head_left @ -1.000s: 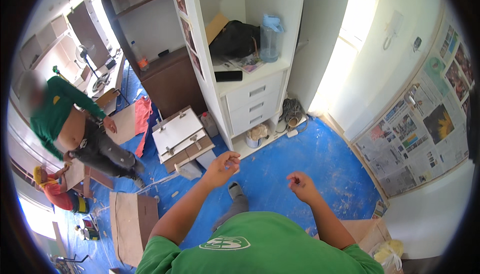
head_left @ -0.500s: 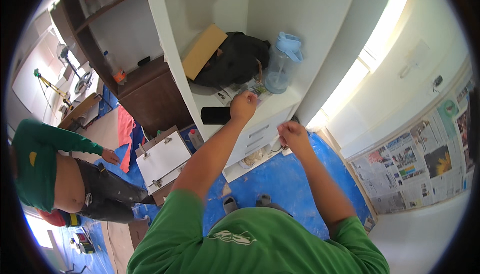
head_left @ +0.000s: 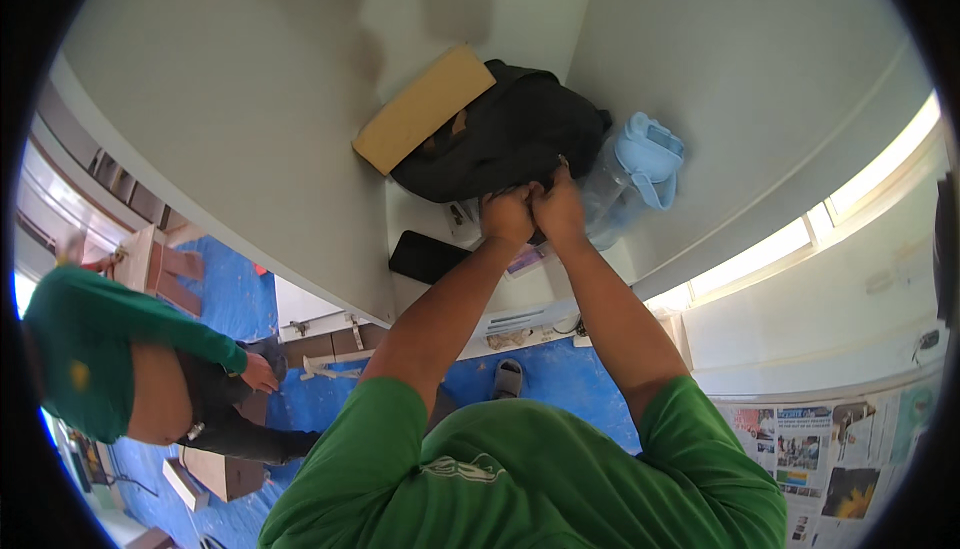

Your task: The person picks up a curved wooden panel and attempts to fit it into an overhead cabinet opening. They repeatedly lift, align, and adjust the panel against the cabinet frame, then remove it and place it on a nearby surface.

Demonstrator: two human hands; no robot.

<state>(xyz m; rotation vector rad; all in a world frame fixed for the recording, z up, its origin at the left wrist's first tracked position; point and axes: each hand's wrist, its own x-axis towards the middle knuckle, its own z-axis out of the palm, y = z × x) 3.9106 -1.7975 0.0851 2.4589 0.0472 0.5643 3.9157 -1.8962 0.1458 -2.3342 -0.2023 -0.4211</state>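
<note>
A black fabric bag [head_left: 520, 139] lies slumped on the white cabinet shelf [head_left: 450, 294]. My left hand [head_left: 508, 215] and my right hand [head_left: 558, 211] are side by side at the bag's near edge. Both are closed, with the fingers gripping the edge of the fabric, though the fingertips are partly hidden. To the left of my left wrist lies a black smartphone [head_left: 428, 257]. Close by my right hand stands a clear plastic jug with a light blue lid [head_left: 648, 154]. A tan cardboard box [head_left: 425, 109] leans on the bag's left side.
Tall white cabinet walls [head_left: 240, 129] rise on both sides of the shelf. At the left a person in a green long-sleeved top [head_left: 110, 339] stands on the blue floor sheet [head_left: 235, 284]. Newspaper sheets [head_left: 810, 449] cover the lower wall at the right.
Both hands have moved forward and together onto the bag's near edge; the right was lower and apart before. My view has moved closer to the shelf.
</note>
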